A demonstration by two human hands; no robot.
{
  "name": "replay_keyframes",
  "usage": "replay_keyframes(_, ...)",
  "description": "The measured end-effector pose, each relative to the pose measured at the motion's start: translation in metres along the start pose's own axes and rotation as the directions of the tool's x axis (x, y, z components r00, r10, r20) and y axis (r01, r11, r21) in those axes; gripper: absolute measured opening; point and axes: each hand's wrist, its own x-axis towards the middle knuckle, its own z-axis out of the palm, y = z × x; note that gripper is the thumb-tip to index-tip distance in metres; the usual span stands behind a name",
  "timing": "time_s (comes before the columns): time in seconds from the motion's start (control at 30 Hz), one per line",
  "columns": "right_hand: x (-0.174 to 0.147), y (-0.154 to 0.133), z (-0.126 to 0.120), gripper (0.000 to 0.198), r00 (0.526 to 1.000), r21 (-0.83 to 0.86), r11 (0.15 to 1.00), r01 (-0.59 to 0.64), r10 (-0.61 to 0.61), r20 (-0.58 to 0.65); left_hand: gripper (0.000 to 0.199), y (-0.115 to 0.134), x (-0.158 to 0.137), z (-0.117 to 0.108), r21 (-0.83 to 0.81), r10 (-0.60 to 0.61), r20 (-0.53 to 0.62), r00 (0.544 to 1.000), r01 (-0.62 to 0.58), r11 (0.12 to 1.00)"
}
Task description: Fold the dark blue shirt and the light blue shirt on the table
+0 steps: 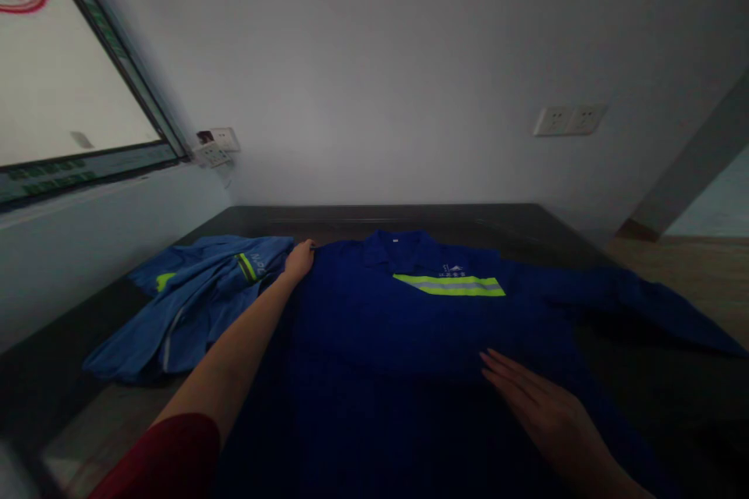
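A dark blue work jacket (374, 327) lies spread out with its collar at the far end. It has a yellow-green and silver reflective band and white print on one side of the chest. At its left shoulder, the fingers of my left hand (300, 259) are closed on the cloth. My right hand (541, 405) is over the lower right of the jacket, fingers stretched out and holding nothing; whether it touches the cloth I cannot tell. The right sleeve reaches out toward the table's right side, while the left sleeve is not visible.
A lighter blue garment (199, 312) with reflective strips lies crumpled on the left of the dark table (468, 216). Behind the table stands a white wall with sockets (570, 121). A framed window (76, 62) is at the left, with more sockets (215, 148) near its corner.
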Motion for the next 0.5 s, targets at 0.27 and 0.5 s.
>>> replay_keyframes(0.27, -0.011, -0.008, -0.018, 0.049, 0.979, 0.002, 0.979, 0.202, -0.202, 0.024, 0.032, 0.001, -0.014, 0.006, 0.038, 0.054, -0.049, 0.997, -0.053, 0.998)
replay_keyframes(0.5, -0.024, -0.005, -0.009, 0.053, 0.977, 0.061, 0.977, 0.205, -0.207, 0.042, 0.029, -0.010, -0.008, 0.009, 0.003, -0.044, -0.120, 0.992, 0.045, 0.999)
